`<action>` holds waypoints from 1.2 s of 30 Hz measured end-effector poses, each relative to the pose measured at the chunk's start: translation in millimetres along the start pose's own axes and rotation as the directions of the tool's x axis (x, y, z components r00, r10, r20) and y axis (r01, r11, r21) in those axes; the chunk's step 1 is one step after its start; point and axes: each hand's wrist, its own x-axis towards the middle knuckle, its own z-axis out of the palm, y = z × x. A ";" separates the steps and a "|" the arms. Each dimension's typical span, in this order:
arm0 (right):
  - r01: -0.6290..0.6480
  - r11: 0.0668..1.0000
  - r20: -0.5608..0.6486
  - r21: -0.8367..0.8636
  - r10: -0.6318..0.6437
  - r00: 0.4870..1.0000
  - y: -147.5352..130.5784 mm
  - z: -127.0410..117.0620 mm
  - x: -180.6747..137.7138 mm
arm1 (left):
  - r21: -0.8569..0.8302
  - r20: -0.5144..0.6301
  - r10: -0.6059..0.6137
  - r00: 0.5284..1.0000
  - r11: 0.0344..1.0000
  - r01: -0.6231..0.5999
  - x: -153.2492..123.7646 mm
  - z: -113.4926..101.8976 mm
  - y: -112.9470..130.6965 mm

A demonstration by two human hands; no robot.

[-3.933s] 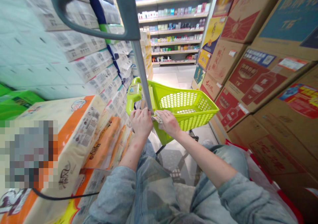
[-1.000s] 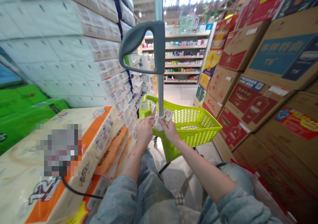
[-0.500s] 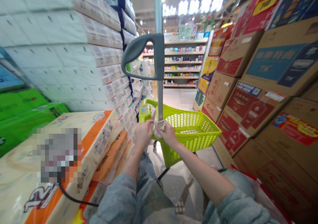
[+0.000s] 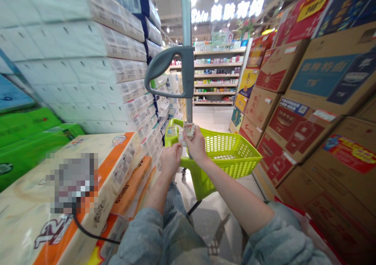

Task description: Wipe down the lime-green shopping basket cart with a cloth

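Note:
A lime-green shopping cart (image 4: 196,179) with a grey upright pole (image 4: 188,110) stands in front of me. My right hand (image 4: 197,146) is closed on a crumpled whitish cloth or tissue (image 4: 188,131) with reddish marks, pressed against the lower pole just above the cart rim. My left hand (image 4: 170,157) is closed at the cart's near left edge, its fingertips by the lower end of the cloth. Whether they grip the cloth or the rim I cannot tell. A grey looped handle (image 4: 149,75) is fixed on the pole above my hands.
Stacked white tissue packs (image 4: 73,77) rise at the left. A cream and orange pack (image 4: 111,155) lies nearer, with a blurred-out object (image 4: 76,179) and black cable on it. Cardboard cartons (image 4: 320,77) line the right. Shelves (image 4: 217,75) stand behind a tiled floor.
My right hand has moved up the pole with the cloth, away from the rim. My left hand has stayed almost in place. The view has tilted up slightly.

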 end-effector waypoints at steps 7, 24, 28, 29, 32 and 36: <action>0.082 0.978 0.177 -0.191 -0.048 0.983 35.6 -7.5 -29.5 | 0.022 -0.025 0.019 1.000 1.000 -0.019 -0.8 1.1 4.2; 0.054 0.998 -0.115 -0.014 -0.055 0.992 25.3 -63.6 37.4 | -0.008 -0.005 0.115 0.993 0.993 -0.115 0.0 25.4 73.4; 0.050 0.998 -0.102 -0.041 -0.054 0.993 40.0 -77.1 33.7 | -0.025 -0.032 0.141 0.990 0.990 -0.142 -2.7 28.6 89.6; 0.053 0.997 -0.112 -0.055 -0.059 0.992 38.8 -80.8 37.8 | -0.025 -0.043 0.147 0.988 0.989 -0.148 -3.3 29.0 93.2; 0.084 0.993 -0.163 -0.081 -0.096 0.982 26.3 -91.6 56.7 | -0.013 -0.078 0.152 0.985 0.988 -0.154 -4.9 29.7 102.0; 0.086 0.994 -0.184 -0.067 -0.097 0.978 18.2 -97.9 65.1 | -0.004 -0.103 0.159 0.982 0.987 -0.160 -7.0 29.2 108.4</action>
